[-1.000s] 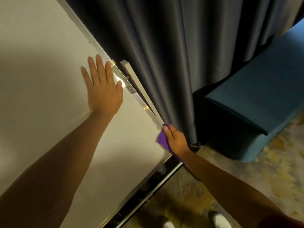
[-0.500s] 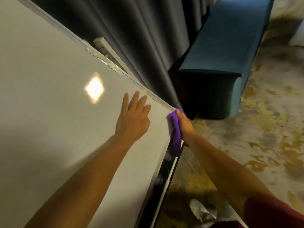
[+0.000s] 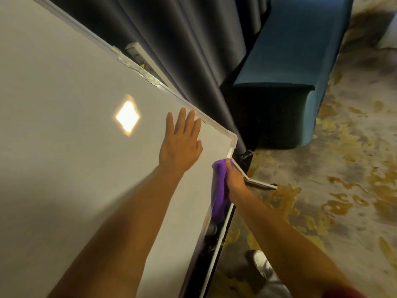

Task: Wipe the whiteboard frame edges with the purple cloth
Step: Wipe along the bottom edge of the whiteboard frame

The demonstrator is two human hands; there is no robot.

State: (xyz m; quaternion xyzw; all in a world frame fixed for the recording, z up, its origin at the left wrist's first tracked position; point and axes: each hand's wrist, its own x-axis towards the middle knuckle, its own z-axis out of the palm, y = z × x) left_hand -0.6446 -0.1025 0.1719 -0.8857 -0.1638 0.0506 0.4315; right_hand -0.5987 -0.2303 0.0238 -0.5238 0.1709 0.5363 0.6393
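The whiteboard [image 3: 64, 147] fills the left of the view, its pale metal frame [image 3: 178, 95] running diagonally to a corner at the middle right. My left hand [image 3: 180, 145] lies flat on the board surface, fingers spread, close to that corner. Just below the corner, my right hand [image 3: 235, 179] presses the purple cloth [image 3: 219, 190] against the frame's lower edge. The cloth hangs down over the black marker tray [image 3: 211, 254] beneath the board.
Dark grey curtains [image 3: 182, 39] hang right behind the board. A teal upholstered bench [image 3: 290, 67] stands to the right on a patterned beige and gold floor [image 3: 333, 190]. A white shoe [image 3: 261, 263] shows at the bottom.
My right hand and the cloth slid down the side frame, passed the corner and are now on the lower edge. My left hand shifted along the board towards the corner. The view turned.
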